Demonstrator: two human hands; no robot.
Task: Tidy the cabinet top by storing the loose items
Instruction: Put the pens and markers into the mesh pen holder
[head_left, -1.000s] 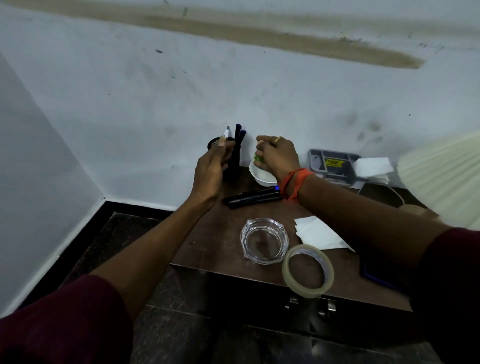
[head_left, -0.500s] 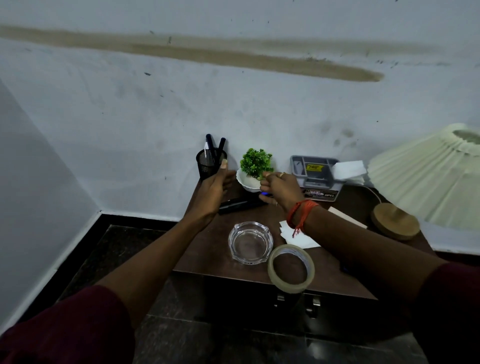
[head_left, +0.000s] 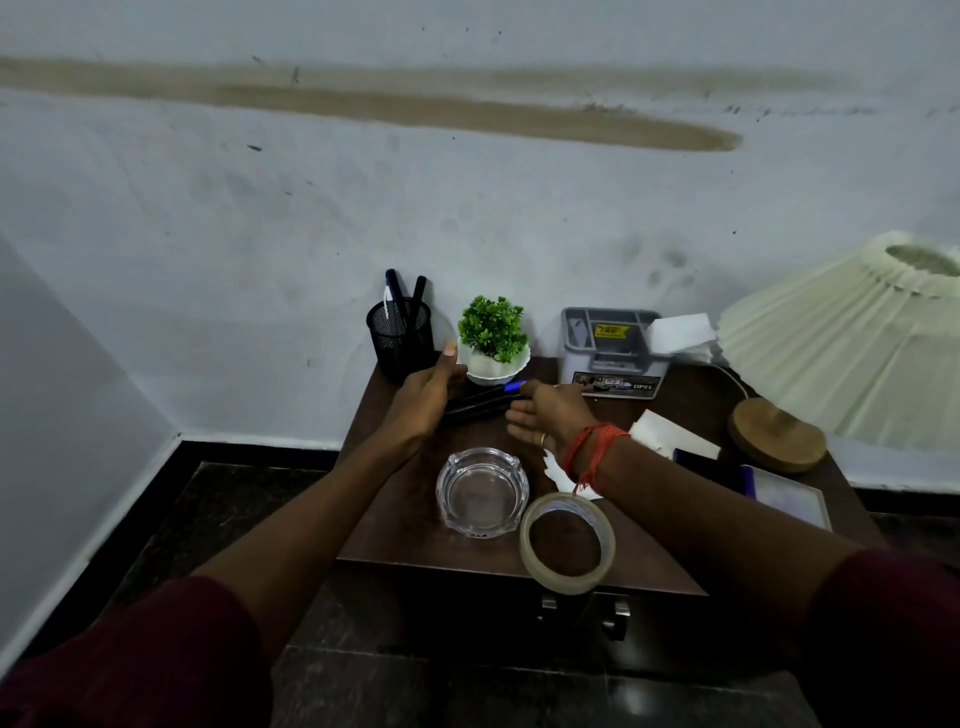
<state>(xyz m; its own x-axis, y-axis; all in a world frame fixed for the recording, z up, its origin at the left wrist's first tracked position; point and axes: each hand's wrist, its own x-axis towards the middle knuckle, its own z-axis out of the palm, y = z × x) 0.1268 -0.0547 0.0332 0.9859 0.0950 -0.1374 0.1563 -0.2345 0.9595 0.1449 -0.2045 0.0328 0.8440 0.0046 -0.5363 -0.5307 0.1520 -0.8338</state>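
Since the left hand (head_left: 423, 402) has left the pen holder (head_left: 400, 335) at 11 o'clock and the right hand (head_left: 545, 415) the plant (head_left: 492, 330), both now flank, open, the loose markers (head_left: 483, 401) lying at 12 o'clock of the ashtray (head_left: 482, 491), probably next for storing.

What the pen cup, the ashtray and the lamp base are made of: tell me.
Pen cup: black mesh, probably metal, wall showing through its holes. Ashtray: thick clear glass, glossy, cabinet top visible through it. Lamp base: seemingly wood, matte brown disc.
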